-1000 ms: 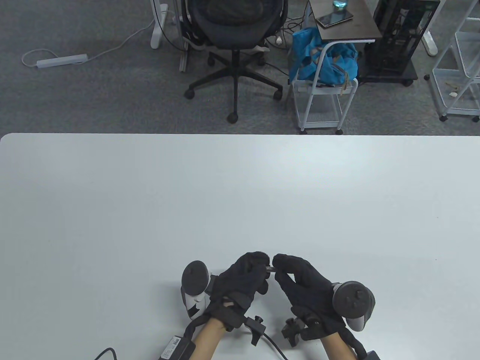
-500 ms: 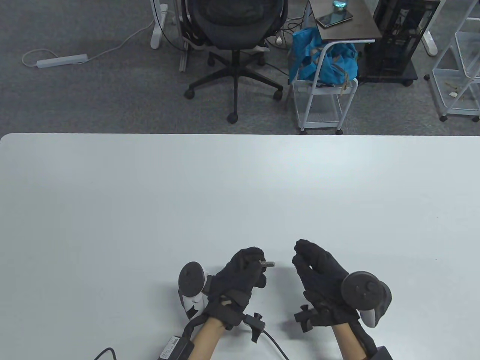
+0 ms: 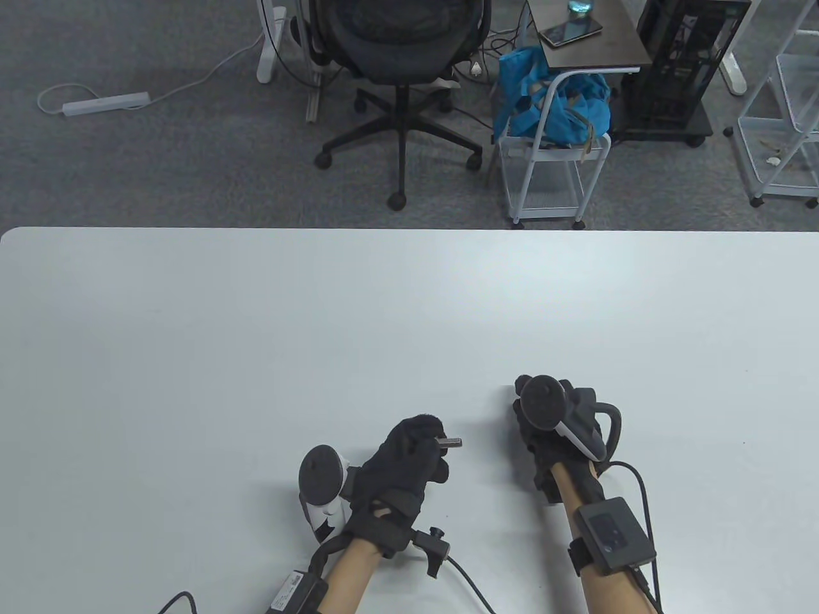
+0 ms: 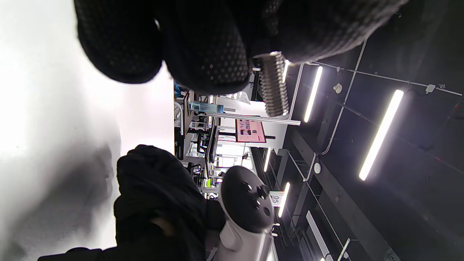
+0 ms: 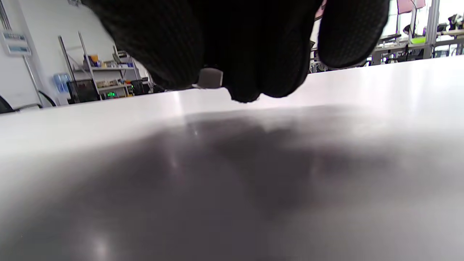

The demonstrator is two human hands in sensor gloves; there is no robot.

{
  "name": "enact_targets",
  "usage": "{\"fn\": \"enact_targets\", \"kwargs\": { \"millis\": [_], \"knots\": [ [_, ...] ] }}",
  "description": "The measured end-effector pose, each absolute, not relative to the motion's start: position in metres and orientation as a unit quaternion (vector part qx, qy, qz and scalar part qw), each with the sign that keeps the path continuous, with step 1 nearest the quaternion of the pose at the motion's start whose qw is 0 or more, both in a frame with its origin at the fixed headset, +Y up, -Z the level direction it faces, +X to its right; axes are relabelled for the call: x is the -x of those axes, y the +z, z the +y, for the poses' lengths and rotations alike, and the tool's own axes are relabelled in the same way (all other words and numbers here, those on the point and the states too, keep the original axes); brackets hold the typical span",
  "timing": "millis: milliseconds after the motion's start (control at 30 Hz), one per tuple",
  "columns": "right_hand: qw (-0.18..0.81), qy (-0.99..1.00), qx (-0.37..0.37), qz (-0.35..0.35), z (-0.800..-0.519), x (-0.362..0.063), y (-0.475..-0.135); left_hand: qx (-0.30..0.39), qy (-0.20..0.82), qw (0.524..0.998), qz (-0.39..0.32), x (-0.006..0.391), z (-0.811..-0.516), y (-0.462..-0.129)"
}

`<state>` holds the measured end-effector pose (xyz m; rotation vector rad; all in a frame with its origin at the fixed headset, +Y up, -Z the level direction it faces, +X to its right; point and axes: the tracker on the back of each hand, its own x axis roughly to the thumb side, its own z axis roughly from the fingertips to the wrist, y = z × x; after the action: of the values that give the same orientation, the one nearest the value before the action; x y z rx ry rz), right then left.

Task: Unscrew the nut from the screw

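My left hand (image 3: 419, 448) pinches the head end of a metal screw (image 3: 450, 442), whose bare threaded shaft points right, a little above the white table (image 3: 256, 358). The left wrist view shows the threads (image 4: 273, 85) sticking out from my fingers (image 4: 203, 43), with no nut on them. My right hand (image 3: 537, 441) is palm down, low over the table to the right of the screw and apart from it. In the right wrist view its fingers (image 5: 253, 47) hold a small grey nut (image 5: 211, 78) just above the tabletop.
A tracker sits on the back of each hand, left (image 3: 320, 473) and right (image 3: 544, 393). Cables (image 3: 467, 582) trail from my wrists to the table's front edge. An office chair (image 3: 400, 64) and a cart (image 3: 550, 160) stand beyond the far edge.
My right hand drew away from the screw's tip to the right, then turned palm down and sank toward the table. The screw's shaft now shows bare. My left hand shifted slightly left.
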<state>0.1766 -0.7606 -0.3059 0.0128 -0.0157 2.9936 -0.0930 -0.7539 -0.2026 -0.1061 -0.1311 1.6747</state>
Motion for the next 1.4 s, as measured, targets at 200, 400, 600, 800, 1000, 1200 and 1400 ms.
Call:
{"fn": "enact_targets", "kwargs": {
  "millis": [200,400,600,800,1000,1200,1400],
  "knots": [
    [0.032,0.999,-0.013,0.018,-0.765,-0.174,-0.316,0.044,0.74,0.668,-0.059,0.095,-0.754,-0.203],
    [0.025,0.999,-0.021,0.012,-0.761,-0.175,-0.312,0.042,0.741,0.667,-0.057,0.097,-0.755,-0.203],
    [0.135,0.986,-0.029,-0.093,-0.698,-0.18,-0.273,0.041,0.74,0.669,-0.056,0.098,-0.755,-0.203],
    [0.204,0.969,-0.076,-0.119,-0.661,-0.169,-0.212,0.032,0.737,0.673,-0.058,0.101,-0.754,-0.204],
    [0.191,0.972,-0.108,-0.09,-0.689,-0.152,-0.173,0.007,0.711,0.7,-0.061,0.106,-0.752,-0.205],
    [0.214,0.969,-0.111,-0.058,-0.709,-0.151,-0.165,-0.026,0.647,0.762,-0.01,0.114,-0.741,-0.218],
    [0.224,0.967,-0.105,-0.058,-0.713,-0.157,-0.162,-0.028,0.48,0.877,0.004,0.113,-0.714,-0.263]
  ]
}}
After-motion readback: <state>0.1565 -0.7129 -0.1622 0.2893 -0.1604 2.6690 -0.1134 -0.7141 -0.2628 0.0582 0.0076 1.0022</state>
